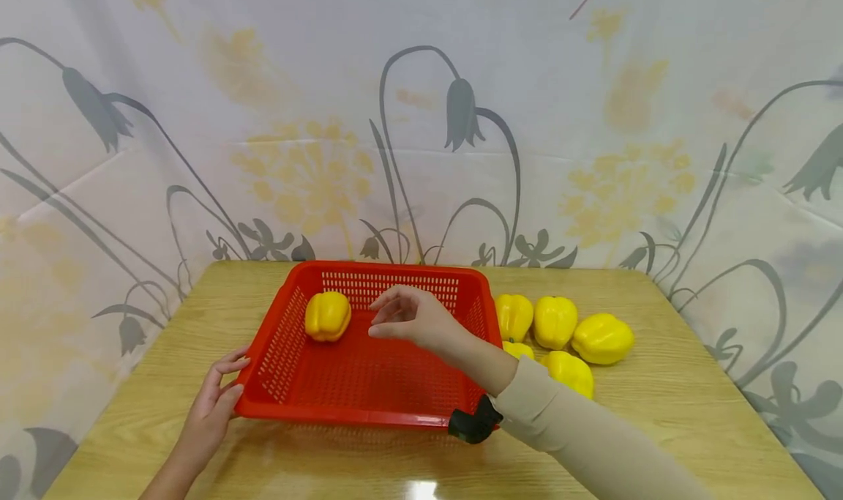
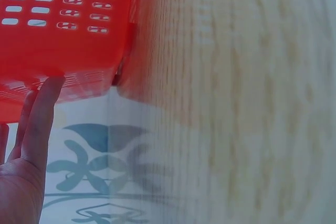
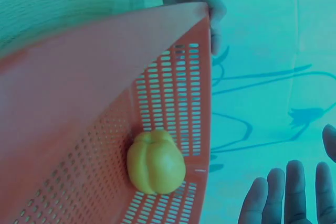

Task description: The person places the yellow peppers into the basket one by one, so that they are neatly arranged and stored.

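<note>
A red plastic basket [image 1: 369, 416] with slotted walls stands on the table. Inside it, by the left wall, lies one yellow bell pepper [image 1: 327, 316], also visible in the right wrist view as a bell pepper [image 3: 156, 162] against the slotted corner. My left hand [image 1: 214, 405] touches the basket's left side near the front corner; in the left wrist view its extended fingers [image 2: 43, 121] rest against the outer wall. Over the middle of the basket hovers my right hand [image 1: 421, 317], fingers loosely bent and nothing between them. The right wrist view shows those fingers [image 3: 295, 192] spread slightly apart.
Several yellow bell peppers [image 1: 555, 322] lie to the right of the basket, partly hidden by my right forearm. The wooden table [image 1: 685, 412] reaches back to a flower-patterned cloth [image 1: 316, 68]. A black wrist device [image 1: 474, 421] overlaps the basket's front right corner.
</note>
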{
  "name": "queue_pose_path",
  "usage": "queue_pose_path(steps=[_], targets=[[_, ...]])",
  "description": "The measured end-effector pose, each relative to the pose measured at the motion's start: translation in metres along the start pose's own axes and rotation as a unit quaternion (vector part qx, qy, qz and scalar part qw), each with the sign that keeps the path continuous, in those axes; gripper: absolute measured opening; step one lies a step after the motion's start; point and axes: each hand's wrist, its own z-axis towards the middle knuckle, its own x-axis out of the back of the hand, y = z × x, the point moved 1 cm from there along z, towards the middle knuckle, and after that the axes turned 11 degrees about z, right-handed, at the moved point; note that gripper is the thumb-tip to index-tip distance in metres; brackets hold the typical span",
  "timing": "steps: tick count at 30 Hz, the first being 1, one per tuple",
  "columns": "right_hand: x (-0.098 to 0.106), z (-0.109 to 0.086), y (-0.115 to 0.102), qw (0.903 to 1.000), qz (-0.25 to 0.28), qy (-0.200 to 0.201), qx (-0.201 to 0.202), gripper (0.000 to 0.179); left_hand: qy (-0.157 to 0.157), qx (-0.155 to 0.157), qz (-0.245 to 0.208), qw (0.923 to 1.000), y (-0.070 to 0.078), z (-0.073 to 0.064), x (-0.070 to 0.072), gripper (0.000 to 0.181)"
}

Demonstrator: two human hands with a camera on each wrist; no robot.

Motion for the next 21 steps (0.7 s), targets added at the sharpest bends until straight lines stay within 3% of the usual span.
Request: queue_pose_path(steps=[10, 21], targets=[[0.018, -0.023, 0.002, 0.9988, -0.038, 0.006, 0.031, 0.026, 0.002, -0.002, -0.009, 1.0000, 0.001, -0.002, 0.000, 0.030], [0.051, -0.047, 0.007, 0.9981, -0.022, 0.044, 0.037, 0.029, 0.004, 0.000, 0.007, 1.0000, 0.003, -0.003, -0.002, 0.028]])
